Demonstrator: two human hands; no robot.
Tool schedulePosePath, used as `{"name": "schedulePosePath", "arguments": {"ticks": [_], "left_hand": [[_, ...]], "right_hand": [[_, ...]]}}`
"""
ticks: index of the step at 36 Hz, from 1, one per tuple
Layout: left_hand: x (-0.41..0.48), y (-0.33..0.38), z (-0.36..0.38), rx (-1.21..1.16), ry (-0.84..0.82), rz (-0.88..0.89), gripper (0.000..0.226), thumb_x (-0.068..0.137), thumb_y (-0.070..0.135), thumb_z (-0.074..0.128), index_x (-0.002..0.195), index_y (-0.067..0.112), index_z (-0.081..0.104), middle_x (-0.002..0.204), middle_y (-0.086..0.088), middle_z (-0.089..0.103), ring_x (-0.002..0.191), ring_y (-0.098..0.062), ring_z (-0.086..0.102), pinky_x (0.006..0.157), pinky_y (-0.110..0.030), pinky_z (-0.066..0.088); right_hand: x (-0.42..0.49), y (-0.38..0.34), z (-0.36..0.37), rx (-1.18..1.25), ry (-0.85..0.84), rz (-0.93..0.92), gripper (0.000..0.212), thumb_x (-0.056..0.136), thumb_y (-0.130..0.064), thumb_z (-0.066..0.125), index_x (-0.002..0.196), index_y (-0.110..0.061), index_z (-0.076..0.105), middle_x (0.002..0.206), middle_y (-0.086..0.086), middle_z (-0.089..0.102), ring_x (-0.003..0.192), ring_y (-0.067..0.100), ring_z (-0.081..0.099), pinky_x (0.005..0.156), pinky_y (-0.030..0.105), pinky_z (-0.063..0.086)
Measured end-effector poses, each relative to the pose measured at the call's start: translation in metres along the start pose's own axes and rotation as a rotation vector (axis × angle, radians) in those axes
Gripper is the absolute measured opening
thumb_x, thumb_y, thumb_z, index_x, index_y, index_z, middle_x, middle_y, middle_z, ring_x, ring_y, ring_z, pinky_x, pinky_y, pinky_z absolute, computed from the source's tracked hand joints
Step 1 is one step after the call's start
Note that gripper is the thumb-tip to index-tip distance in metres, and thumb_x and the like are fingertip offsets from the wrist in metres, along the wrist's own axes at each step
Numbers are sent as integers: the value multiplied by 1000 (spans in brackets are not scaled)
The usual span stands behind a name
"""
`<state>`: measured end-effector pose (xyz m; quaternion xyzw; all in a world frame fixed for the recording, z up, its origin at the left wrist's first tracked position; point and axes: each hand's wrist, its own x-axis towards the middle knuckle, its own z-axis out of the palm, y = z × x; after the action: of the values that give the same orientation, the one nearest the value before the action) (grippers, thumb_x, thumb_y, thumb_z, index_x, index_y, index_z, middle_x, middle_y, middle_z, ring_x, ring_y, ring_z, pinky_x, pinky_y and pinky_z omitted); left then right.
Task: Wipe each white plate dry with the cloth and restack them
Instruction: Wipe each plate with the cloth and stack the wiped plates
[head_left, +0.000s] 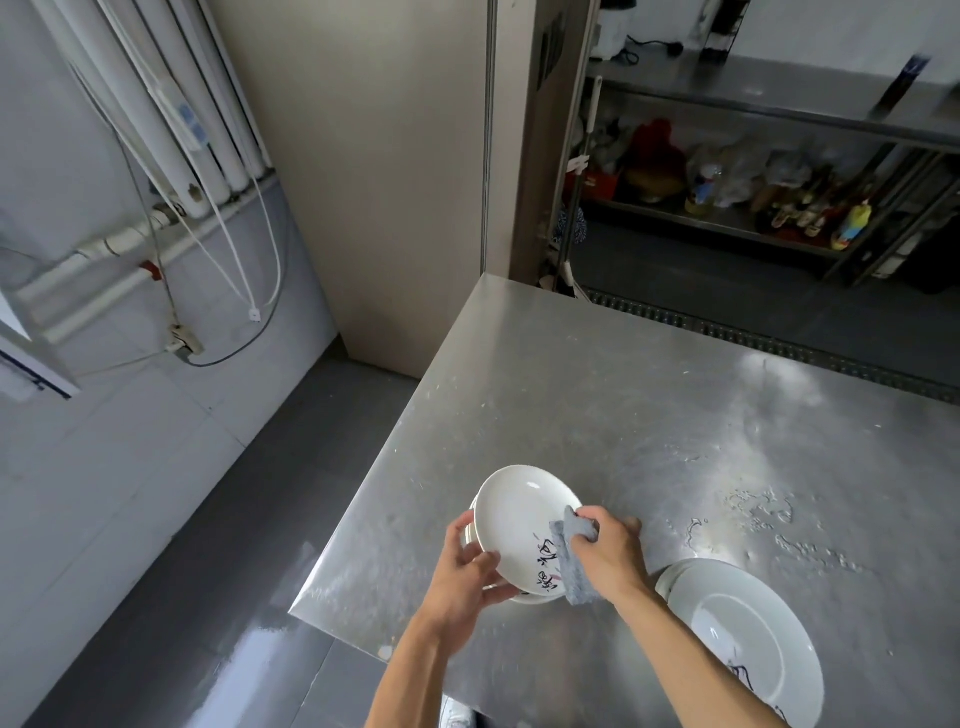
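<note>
The steel table (649, 395) shows water drops (769, 514) toward its right edge. At the near right edge a white plate (748, 639) lies flat, probably the dried pile. By the near-left corner a tilted plate (514, 514) is raised over a small stack (524, 598), its face turned up for wiping. The left grip (462, 571) clasps its near rim to steady it. The right grip (608, 551), clenched round the blue-grey cloth (574, 566), presses it against the plate's right side.

A plate (511, 519) tops a stack (532, 600) near the table (623, 405)'s left edge, with the left hand (462, 571) at its left and the cloth (574, 553) and right hand (613, 553) at its right. A second stack (743, 639) lies near right.
</note>
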<state>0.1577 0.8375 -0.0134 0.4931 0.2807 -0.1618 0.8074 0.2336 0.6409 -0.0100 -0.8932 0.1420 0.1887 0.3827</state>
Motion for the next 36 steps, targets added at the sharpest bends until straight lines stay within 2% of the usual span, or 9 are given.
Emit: {"name": "schedulePosePath", "arguments": {"ticks": [4,9,13,16,19,23,30,33,36], "left_hand": [[-7,0,2,-1,-8,11,55,103,-6,47,140,34,51,122,-6,75,107,-39,75,80,-45,64],[-9,-3,0,-14,35,19,56,100,-7,46,136,35,56,113,-4,78,94,-34,78,75,-41,64],[-13,-3,2,-21,32,51,58,99,-5,47,134,39,60,111,-4,78,89,-31,78,74,-39,63],[-17,0,5,-22,27,83,59,100,-4,48,134,42,60,120,-5,76,94,-33,77,76,-39,63],[-24,2,11,-1,11,125,60,101,-2,48,139,44,56,127,-3,74,103,-33,76,79,-41,63],[-33,3,18,39,-7,165,61,101,0,46,143,43,53,131,-3,72,112,-36,73,83,-42,63],[-48,10,28,151,-50,217,70,99,2,46,145,54,51,130,-4,72,107,-36,74,84,-42,63],[-53,18,33,214,-100,251,72,95,6,46,151,51,45,130,-6,70,108,-35,74,88,-44,62],[-57,23,37,245,-127,288,69,95,11,44,153,49,44,134,-6,69,112,-36,73,89,-44,62]], "right_hand": [[-5,-2,-3,52,4,-87,44,82,-18,70,123,-28,59,118,3,36,94,7,49,90,18,40],[-14,-3,-14,96,-28,-227,63,74,-8,74,127,-34,53,123,-4,35,110,15,61,103,27,46],[-19,-5,-23,201,-14,-354,59,76,11,70,123,-24,61,127,1,42,109,17,67,105,38,51],[-20,-5,-26,136,51,-403,47,79,6,74,119,-18,65,125,0,46,108,20,67,104,33,49],[-24,-5,-27,-104,111,-465,38,84,-18,78,121,-15,69,122,-2,47,108,20,59,101,26,43],[-35,-12,-26,-338,173,-539,48,78,-45,80,120,-24,70,114,0,59,103,27,58,91,36,46],[-37,-26,-23,-135,214,-452,35,89,-14,67,123,-19,64,118,5,60,102,30,61,66,16,41],[-40,-36,-20,-81,207,-557,42,92,-9,66,133,-13,60,135,6,59,122,28,56,94,25,40],[-46,-45,-16,-103,124,-658,48,97,-17,63,145,-14,53,151,3,49,140,20,44,112,19,27]]}}
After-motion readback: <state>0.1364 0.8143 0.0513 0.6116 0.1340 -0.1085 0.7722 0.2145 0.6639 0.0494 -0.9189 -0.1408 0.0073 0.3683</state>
